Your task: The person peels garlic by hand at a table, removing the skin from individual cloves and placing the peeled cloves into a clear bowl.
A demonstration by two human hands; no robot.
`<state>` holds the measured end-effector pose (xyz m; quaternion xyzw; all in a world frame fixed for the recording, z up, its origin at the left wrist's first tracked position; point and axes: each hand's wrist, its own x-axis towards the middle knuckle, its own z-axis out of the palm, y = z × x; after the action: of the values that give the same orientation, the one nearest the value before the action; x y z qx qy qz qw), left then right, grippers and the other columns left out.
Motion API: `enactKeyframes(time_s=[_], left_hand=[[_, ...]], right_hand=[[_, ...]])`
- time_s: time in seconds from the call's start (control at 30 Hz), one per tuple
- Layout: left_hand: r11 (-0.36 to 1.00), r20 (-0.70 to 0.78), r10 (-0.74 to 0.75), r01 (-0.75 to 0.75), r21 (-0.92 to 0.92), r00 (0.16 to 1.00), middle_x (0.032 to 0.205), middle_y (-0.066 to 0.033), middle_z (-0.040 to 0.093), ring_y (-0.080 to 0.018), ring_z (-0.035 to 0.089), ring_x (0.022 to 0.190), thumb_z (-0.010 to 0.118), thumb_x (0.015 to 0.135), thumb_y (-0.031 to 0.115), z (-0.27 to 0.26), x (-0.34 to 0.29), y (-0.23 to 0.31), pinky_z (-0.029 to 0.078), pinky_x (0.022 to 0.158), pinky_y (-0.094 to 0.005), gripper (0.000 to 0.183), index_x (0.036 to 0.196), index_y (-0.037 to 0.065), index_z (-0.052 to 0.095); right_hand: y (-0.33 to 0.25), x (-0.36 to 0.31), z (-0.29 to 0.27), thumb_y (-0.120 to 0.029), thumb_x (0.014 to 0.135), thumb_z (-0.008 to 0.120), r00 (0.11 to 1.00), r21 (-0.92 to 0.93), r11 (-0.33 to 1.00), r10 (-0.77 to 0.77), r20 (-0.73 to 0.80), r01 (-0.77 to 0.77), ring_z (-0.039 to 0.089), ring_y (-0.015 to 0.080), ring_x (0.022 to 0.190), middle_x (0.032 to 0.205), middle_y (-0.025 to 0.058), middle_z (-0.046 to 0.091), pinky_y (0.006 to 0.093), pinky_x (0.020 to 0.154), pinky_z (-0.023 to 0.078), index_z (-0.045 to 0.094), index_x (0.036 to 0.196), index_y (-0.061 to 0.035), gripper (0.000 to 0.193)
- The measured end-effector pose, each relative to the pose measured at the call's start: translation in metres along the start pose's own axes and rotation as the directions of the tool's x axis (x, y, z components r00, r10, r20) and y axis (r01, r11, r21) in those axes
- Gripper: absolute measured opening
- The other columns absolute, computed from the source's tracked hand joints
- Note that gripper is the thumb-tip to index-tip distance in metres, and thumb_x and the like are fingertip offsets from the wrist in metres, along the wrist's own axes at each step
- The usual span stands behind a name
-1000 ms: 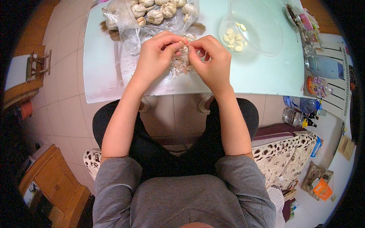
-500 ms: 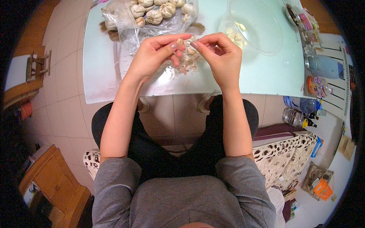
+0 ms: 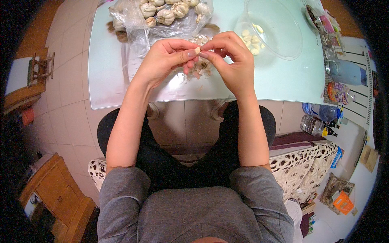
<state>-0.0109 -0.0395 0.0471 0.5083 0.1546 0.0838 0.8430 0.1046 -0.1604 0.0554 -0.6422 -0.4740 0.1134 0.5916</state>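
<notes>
Between the thumb and fingers of my left hand (image 3: 168, 56) is a small pale garlic clove (image 3: 197, 50). My right hand (image 3: 231, 54) meets it there, thumb and forefinger pinched together at the clove's other side; the fingertips partly cover it. Below my fingers, papery garlic skins (image 3: 200, 69) lie heaped on the glass table. Peeled garlic cloves (image 3: 252, 40) rest in a clear plastic bowl (image 3: 279, 52) beyond my right hand. Whole garlic bulbs (image 3: 165, 17) fill an opened clear plastic bag (image 3: 139, 34) beyond my left hand.
The pale glass table (image 3: 109, 77) ends just in front of my knees. Jars and a blue-tinted pitcher (image 3: 348, 72) line its right side. Lower right stand large plastic bottles (image 3: 314, 124) beside a spotted seat cover (image 3: 300, 162). A wooden cabinet (image 3: 60, 194) is at lower left.
My right hand has moved slightly left, so its fingertips now meet the clove in my left hand. Before, the two hands' fingertips were apart.
</notes>
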Motion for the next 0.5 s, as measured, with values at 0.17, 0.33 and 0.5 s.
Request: enactKeyframes(time_s=[0.17,0.33,0.5], left_hand=[[1.000,0.018,-0.026,0.026,-0.003,0.999,0.070,-0.0056,0.058,-0.0086,0.052,0.057,0.059,0.077,0.010,0.0001,-0.0005,0.0000,0.045,0.050,-0.0203,0.019,0.090,-0.004,0.058],[0.999,0.068,-0.039,0.038,0.013,0.997,0.069,-0.0047,0.057,-0.0080,0.052,0.056,0.059,0.077,0.012,-0.0025,-0.0002,-0.0031,0.043,0.048,-0.0191,0.019,0.089,-0.003,0.059],[0.998,0.060,-0.057,0.058,-0.009,0.997,0.069,-0.0039,0.057,-0.0081,0.052,0.056,0.058,0.078,0.012,0.0001,0.0003,-0.0047,0.043,0.049,-0.0191,0.019,0.090,-0.003,0.058]], right_hand=[[-0.0023,-0.0001,-0.0025,0.000,0.062,0.064,0.999,-0.036,0.998,-0.042,0.024,0.043,0.049,0.0093,0.057,0.073,0.0026,0.054,0.0195,0.049,0.039,0.061,0.071,-0.0044,0.011],[-0.0028,0.0001,-0.0055,0.002,0.064,0.060,0.991,-0.062,0.998,-0.020,0.130,0.028,0.050,0.0139,0.062,0.075,0.0048,0.052,0.0221,0.054,0.041,0.057,0.075,-0.0033,0.012],[-0.0029,-0.0004,-0.0062,-0.002,0.068,0.056,0.982,-0.124,0.992,-0.010,0.187,0.033,0.051,0.0212,0.068,0.076,0.0075,0.050,0.0261,0.058,0.042,0.053,0.077,-0.0032,0.010]])
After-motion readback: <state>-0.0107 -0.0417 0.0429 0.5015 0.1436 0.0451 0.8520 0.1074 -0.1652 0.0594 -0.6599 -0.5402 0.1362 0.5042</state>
